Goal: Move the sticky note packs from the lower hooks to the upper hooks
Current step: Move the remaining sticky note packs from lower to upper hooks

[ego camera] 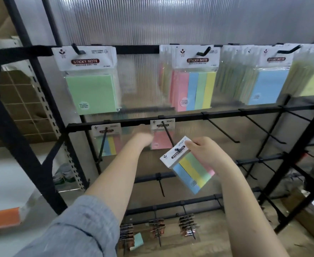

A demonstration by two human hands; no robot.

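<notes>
Head view: right hand [206, 153] fingers pinch tilted pack [188, 167], header up-left; left hand's [143, 137] unclear.

This looks like a shop display or stockroom. A black metal rack [32, 112] carries horizontal rails fitted with long peg hooks [221, 129], and retail-packaged sticky note packs [91, 78] hang in rows from 10 to 2 o'clock, each with a printed header card. More carded goods [157, 227] hang at 6 o'clock. A translucent corrugated plastic panel [171, 21] backs the rack, and slotted-angle shelving [43, 101] stands at 9 o'clock.
</notes>
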